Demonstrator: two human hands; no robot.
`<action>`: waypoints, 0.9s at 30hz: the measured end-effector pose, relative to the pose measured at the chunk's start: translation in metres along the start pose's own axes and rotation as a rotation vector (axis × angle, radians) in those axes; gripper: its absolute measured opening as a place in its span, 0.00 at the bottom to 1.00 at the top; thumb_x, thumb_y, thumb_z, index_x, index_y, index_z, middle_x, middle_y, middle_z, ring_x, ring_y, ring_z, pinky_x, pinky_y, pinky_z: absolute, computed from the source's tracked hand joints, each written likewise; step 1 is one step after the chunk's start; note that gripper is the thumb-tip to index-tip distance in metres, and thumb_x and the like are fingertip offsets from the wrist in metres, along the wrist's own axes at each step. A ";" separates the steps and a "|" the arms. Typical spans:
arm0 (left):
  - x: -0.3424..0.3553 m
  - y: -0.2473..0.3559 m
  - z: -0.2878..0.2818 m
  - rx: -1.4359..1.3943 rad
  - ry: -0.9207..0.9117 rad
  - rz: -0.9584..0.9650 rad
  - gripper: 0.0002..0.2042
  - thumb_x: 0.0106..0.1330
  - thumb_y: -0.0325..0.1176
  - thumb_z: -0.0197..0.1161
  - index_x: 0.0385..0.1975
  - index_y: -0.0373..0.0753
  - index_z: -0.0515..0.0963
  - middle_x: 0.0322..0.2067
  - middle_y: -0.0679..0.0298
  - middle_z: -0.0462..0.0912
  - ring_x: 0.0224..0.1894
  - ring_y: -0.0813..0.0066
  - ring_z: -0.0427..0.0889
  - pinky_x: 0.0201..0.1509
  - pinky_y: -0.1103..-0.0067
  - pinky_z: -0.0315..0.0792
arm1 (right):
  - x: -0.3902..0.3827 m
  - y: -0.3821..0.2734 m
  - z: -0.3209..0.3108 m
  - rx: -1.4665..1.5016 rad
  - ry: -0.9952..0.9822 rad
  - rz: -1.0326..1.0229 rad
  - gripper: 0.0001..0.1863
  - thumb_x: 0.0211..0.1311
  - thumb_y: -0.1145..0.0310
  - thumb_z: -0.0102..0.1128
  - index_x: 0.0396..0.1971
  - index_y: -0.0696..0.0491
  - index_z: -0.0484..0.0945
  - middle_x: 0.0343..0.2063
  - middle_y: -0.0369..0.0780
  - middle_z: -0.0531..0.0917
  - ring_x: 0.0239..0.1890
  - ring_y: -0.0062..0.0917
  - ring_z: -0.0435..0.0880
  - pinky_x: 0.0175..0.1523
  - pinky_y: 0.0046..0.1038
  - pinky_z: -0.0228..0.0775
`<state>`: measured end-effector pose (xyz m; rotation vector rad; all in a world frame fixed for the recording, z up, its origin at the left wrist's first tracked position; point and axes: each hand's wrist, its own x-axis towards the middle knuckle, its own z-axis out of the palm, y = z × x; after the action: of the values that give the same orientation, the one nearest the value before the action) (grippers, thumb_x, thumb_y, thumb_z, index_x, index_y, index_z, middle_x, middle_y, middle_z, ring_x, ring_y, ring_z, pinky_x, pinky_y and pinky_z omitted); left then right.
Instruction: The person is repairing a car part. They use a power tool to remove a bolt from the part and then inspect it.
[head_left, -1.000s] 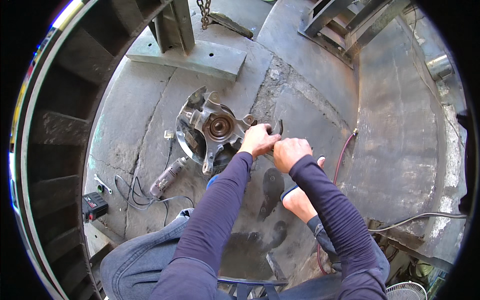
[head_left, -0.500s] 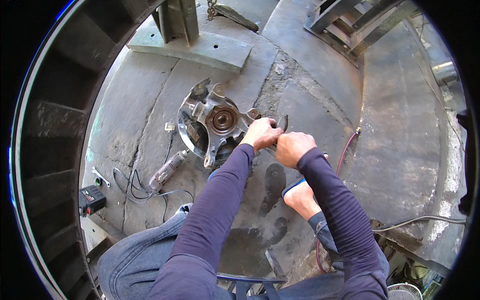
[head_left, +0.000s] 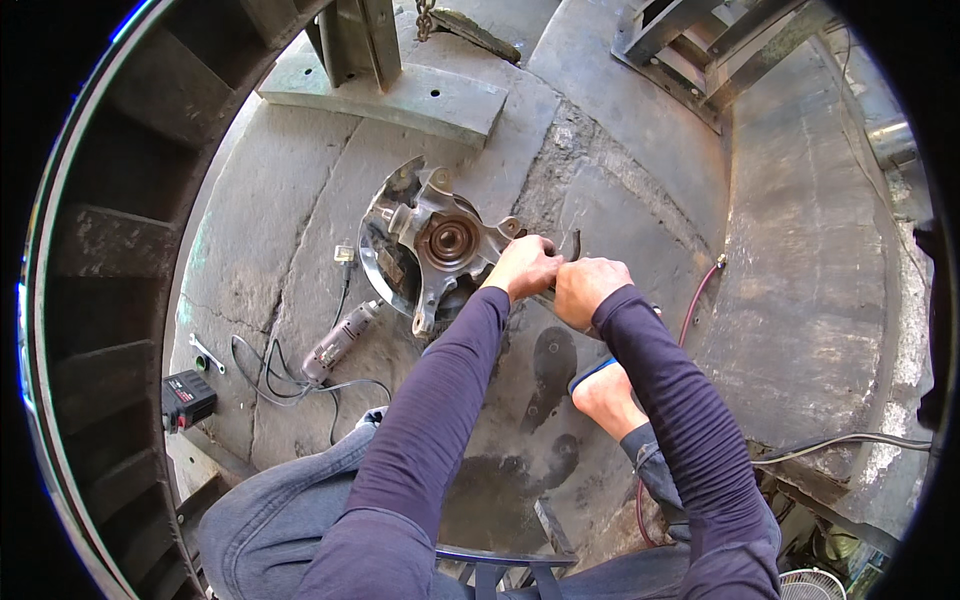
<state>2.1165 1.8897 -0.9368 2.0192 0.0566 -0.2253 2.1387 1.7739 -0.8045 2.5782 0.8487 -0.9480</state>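
A metal steering knuckle (head_left: 432,268) with a round rust-brown hub bore lies on the concrete floor in front of me. A curved dust shield (head_left: 372,262) sits along its left side. At the knuckle's right arm, my left hand (head_left: 526,268) is closed, its fingers curled round something hidden. My right hand (head_left: 592,290) is a fist right beside it, touching or nearly touching the left. What each grips is covered by the fingers. A short dark rod end (head_left: 576,243) sticks up just beyond the hands.
A corded power tool (head_left: 340,342) lies left of the knuckle. Farther left are a wrench (head_left: 207,353) and a black battery-like box (head_left: 188,400). A red hose (head_left: 698,303) runs along the right. A steel post base (head_left: 385,97) stands at the back, and a large ribbed ring (head_left: 110,240) curves along the left.
The whole picture has shifted slightly to the right. Both hands stay closed at the same place by the knuckle, with little visible movement.
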 end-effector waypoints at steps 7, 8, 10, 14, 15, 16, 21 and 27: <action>-0.005 0.008 -0.001 -0.066 0.037 -0.159 0.21 0.60 0.43 0.61 0.39 0.25 0.82 0.37 0.37 0.84 0.45 0.44 0.85 0.49 0.63 0.76 | 0.003 0.003 0.001 0.151 -0.036 -0.010 0.15 0.54 0.68 0.54 0.32 0.60 0.87 0.36 0.55 0.87 0.43 0.48 0.88 0.50 0.45 0.80; -0.004 0.007 0.000 -0.059 0.026 -0.146 0.21 0.60 0.42 0.61 0.39 0.25 0.82 0.37 0.37 0.84 0.45 0.44 0.85 0.50 0.63 0.76 | 0.002 0.003 0.002 0.140 -0.077 0.001 0.16 0.56 0.68 0.53 0.35 0.59 0.87 0.39 0.55 0.87 0.46 0.48 0.87 0.52 0.44 0.79; -0.002 0.005 -0.001 -0.025 0.009 -0.129 0.21 0.60 0.42 0.61 0.39 0.25 0.81 0.38 0.36 0.84 0.45 0.43 0.85 0.50 0.62 0.76 | 0.004 0.008 0.004 0.140 -0.102 -0.023 0.18 0.59 0.67 0.52 0.41 0.59 0.87 0.45 0.54 0.86 0.52 0.47 0.86 0.57 0.42 0.77; -0.004 0.003 0.001 -0.028 0.015 -0.153 0.19 0.60 0.39 0.59 0.37 0.25 0.81 0.38 0.35 0.83 0.46 0.41 0.84 0.51 0.60 0.75 | -0.002 0.043 0.036 0.085 -0.011 -0.024 0.13 0.59 0.67 0.56 0.41 0.54 0.83 0.39 0.51 0.87 0.46 0.46 0.87 0.53 0.43 0.78; -0.003 0.003 0.002 0.024 0.031 -0.134 0.17 0.59 0.37 0.58 0.37 0.25 0.81 0.38 0.35 0.83 0.46 0.41 0.84 0.51 0.60 0.75 | 0.006 0.052 0.050 0.079 0.090 -0.087 0.12 0.60 0.68 0.56 0.41 0.53 0.82 0.38 0.50 0.87 0.45 0.45 0.87 0.52 0.43 0.78; -0.004 0.003 0.002 -0.012 0.032 -0.134 0.17 0.59 0.36 0.58 0.37 0.25 0.81 0.38 0.35 0.83 0.46 0.41 0.84 0.51 0.60 0.75 | 0.017 0.060 0.065 0.063 0.168 -0.123 0.11 0.60 0.69 0.57 0.41 0.52 0.81 0.37 0.48 0.86 0.45 0.44 0.86 0.51 0.43 0.78; -0.003 0.002 -0.001 -0.081 0.045 -0.126 0.16 0.60 0.34 0.58 0.39 0.26 0.81 0.37 0.37 0.84 0.45 0.42 0.84 0.51 0.61 0.75 | 0.063 0.081 0.120 0.089 0.540 -0.199 0.10 0.59 0.76 0.57 0.41 0.51 0.77 0.38 0.44 0.84 0.46 0.41 0.83 0.48 0.45 0.77; -0.005 0.004 -0.001 -0.098 0.011 -0.137 0.15 0.60 0.32 0.58 0.41 0.29 0.82 0.36 0.39 0.85 0.44 0.44 0.85 0.51 0.63 0.76 | 0.026 0.088 0.107 0.064 0.393 -0.063 0.11 0.63 0.71 0.58 0.45 0.53 0.75 0.31 0.49 0.85 0.37 0.47 0.86 0.42 0.47 0.77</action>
<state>2.1122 1.8890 -0.9322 1.9204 0.2097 -0.2925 2.1544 1.6698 -0.8978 2.8579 1.0153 -0.4921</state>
